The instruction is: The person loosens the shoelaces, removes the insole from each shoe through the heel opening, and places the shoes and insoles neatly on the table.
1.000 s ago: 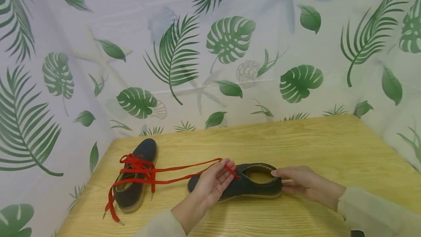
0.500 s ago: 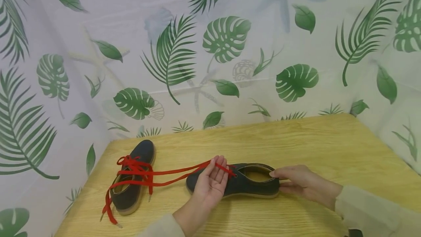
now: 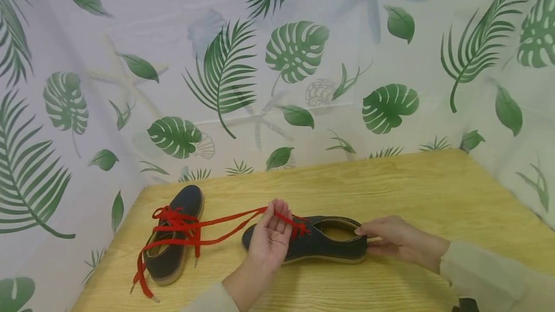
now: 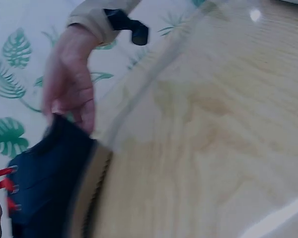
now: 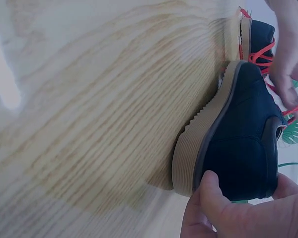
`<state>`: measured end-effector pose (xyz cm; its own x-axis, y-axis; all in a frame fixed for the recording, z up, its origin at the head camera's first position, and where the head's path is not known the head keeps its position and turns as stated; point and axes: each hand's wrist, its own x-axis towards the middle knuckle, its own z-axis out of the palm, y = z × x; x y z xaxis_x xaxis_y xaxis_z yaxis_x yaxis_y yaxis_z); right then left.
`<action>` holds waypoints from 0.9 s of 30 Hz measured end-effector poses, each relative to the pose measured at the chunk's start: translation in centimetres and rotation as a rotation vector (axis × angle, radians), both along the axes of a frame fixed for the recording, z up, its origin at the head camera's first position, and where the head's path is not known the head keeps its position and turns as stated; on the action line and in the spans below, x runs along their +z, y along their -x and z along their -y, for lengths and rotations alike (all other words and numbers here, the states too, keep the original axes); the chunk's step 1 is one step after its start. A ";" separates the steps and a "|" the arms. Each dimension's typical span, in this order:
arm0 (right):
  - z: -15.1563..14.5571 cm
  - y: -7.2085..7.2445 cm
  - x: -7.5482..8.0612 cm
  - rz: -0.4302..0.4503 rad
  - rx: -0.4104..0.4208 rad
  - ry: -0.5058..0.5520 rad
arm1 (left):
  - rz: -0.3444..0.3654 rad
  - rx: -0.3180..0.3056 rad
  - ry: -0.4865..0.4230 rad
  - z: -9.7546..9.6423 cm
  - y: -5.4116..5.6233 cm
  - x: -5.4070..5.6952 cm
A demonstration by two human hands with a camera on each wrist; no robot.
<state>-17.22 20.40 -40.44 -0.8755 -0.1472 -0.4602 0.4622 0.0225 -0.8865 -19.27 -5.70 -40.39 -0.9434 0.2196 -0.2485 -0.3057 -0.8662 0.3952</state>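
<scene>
A dark navy shoe [image 3: 321, 249] lies on the table with its toe pointing left. My right hand [image 3: 401, 240] grips its heel, thumb at the collar; the right wrist view shows the fingers [image 5: 211, 193] around the heel. Over the front of the shoe, my left hand [image 3: 270, 242] is palm up and pinches a red shoelace [image 3: 247, 213] between thumb and fingers. That lace runs from the eyelets through the hand and off to the left. The toe is partly hidden behind the left hand. Red lacing also shows at the eyelets in the left wrist view.
A second navy shoe [image 3: 173, 249] with red laces stands at the table's left, toe away from me. Loose lace from the held shoe lies across it, tips hanging near its heel. A leaf-print cloth [image 3: 299, 110] rises behind the wooden table [image 3: 390, 187].
My left hand has moved left and slightly up with the lace, uncovering the red lacing at the eyelets. The right hand keeps its hold on the heel.
</scene>
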 end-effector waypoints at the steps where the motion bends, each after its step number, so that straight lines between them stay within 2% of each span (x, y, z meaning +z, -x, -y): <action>1: -0.1 0.1 0.1 0.001 -0.002 -0.004 | -0.024 0.012 -0.001 0.3 0.2 0.3; 5: -0.2 0.3 0.5 0.005 0.004 -0.034 | -0.058 0.043 -0.001 1.5 0.9 1.4; 15: 0.2 0.4 0.8 0.026 0.005 -0.047 | 0.050 0.094 -0.055 3.9 1.6 3.0; 19: 0.2 0.5 1.0 0.041 0.015 -0.058 | 0.103 0.154 -0.118 5.2 2.2 3.9; 27: 0.2 0.6 1.3 0.049 0.011 -0.045 | 0.144 0.183 -0.147 8.4 2.7 5.7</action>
<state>-17.87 20.18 -39.10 -0.8501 -0.1353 -0.5089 0.5046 0.0671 -0.8608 -21.98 -14.09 -34.67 -0.9280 0.0924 -0.3609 -0.1829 -0.9569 0.2254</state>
